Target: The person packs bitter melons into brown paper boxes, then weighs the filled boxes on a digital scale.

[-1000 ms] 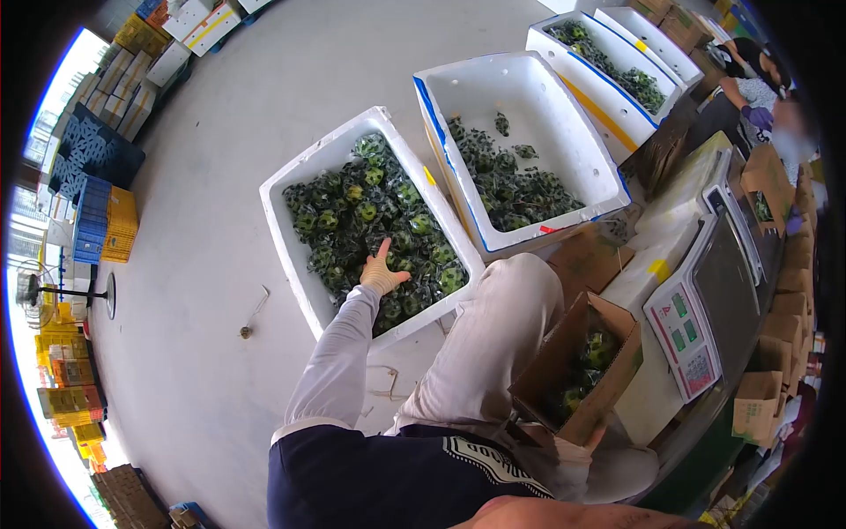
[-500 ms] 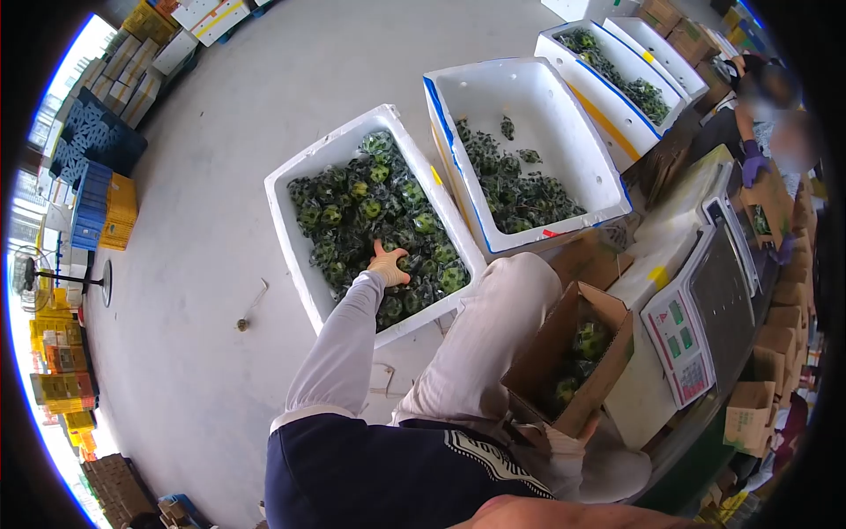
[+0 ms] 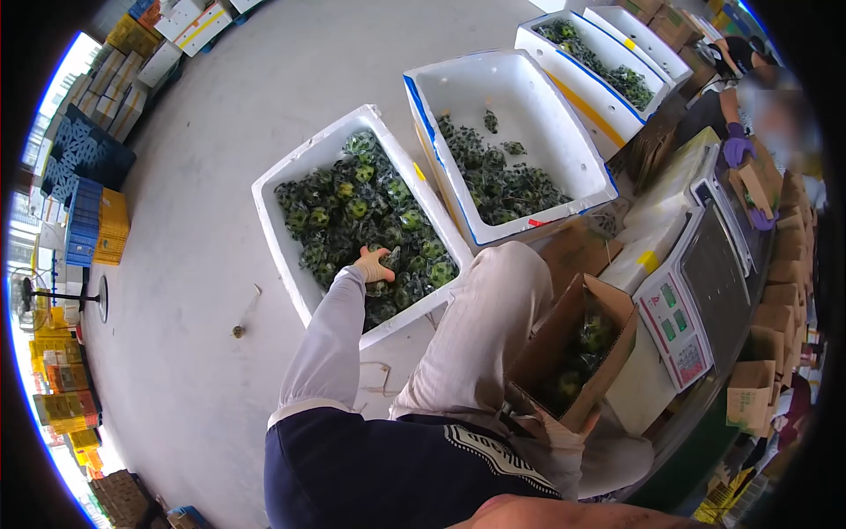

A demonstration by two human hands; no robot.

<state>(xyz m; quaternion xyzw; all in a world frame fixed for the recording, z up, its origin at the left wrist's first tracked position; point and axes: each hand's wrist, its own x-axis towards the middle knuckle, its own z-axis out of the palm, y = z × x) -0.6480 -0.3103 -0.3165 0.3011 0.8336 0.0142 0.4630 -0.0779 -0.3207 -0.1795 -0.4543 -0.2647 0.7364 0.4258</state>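
L hand [image 3: 374,264]: your thumb and fingers are set wide and curved, down among the green, clear-wrapped pcs [image 3: 339,212]; one pc lies btwn thumb and fingers. Cannot tell if your grip is firm on it.
R hand [image 3: 567,434]: at lower edge of the brown carton [image 3: 610,375], near your lap; mostly hidden, so cannot tell how far your fingers are closed.
Near foam box [image 3: 286,256]: white, on floor to your L front; holds a thick layer of wrapped pcs, wall to wall. Yellow tape on R rim.
Carton: tilted, top flaps up, beside your R thigh; a few wrapped pcs inside, low down.
2nd foam box [image 3: 546,106]: just R of near box; blue tape along rim, red mark on near rim. Pcs heaped toward your end, 2 lying apart on bare base.
Far foam box [image 3: 564,66]: beyond 2nd box, also w/ wrapped pcs; another white box behind it.
Scale [image 3: 670,326]: to your R, past carton; panel w/ 3 green displays + keypad, flat dark platform behind.
Co-worker [image 3: 775,115]: upper R, purple gloves [image 3: 736,148] on a small brown box [image 3: 752,189].
Carton row [image 3: 784,273]: along far R, past scale.
Floor [image 3: 211,176]: grey; small scrap [image 3: 238,331] L of near box.
Fan [image 3: 103,298]: far L, by stacked crates [image 3: 110,220].
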